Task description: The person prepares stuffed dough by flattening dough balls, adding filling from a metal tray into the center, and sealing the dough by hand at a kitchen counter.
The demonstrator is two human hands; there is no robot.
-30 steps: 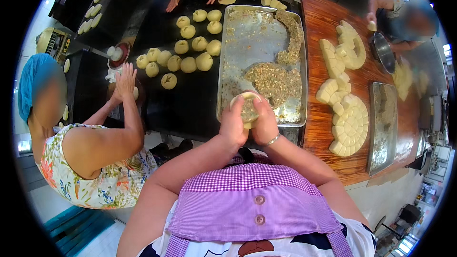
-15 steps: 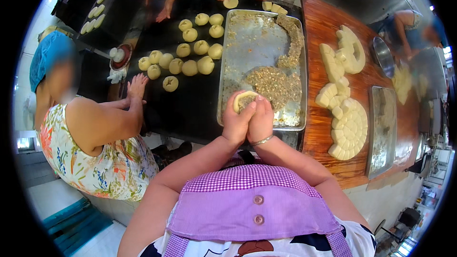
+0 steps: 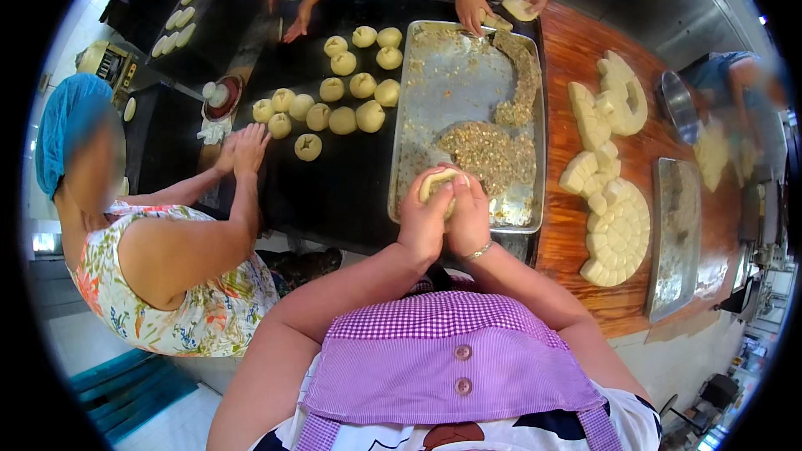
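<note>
Well, from here I see puckered dough balls [image 3: 342, 122] left of the tray [image 3: 436, 83]. Over the tray's near edge, my left hand [image 3: 420, 219] and right hand [image 3: 469, 215] wrap their fingers around a dough cup [image 3: 429, 183]. I'd judge the step as gathering its rim; next calls for even pinching. Right of the tray lies cut dough [image 3: 618, 238].

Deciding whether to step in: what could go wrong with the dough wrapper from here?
The dough wrapper gapes at the top, so filling might squeeze out. With the left hand and right hand cupping it, uneven pressure could tear its rim. If it slips, it may fall toward the metal tray.
</note>
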